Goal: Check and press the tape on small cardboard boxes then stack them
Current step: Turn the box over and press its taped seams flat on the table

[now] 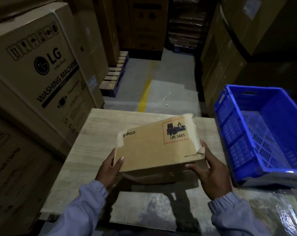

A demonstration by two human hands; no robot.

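Note:
A small brown cardboard box printed "PICO" and "UN 3481" is held tilted just above the wooden table. My left hand grips its near left corner, thumb on the top face. At the near right corner my right hand holds it, thumb on the front edge, fingers along the right side. Tape at the left and right ends of the box looks torn and wrinkled.
A blue plastic crate lined with clear plastic stands to the right of the table. Large washing machine cartons are stacked at the left. More cartons rise at the right and back. A floor aisle with a yellow line runs ahead.

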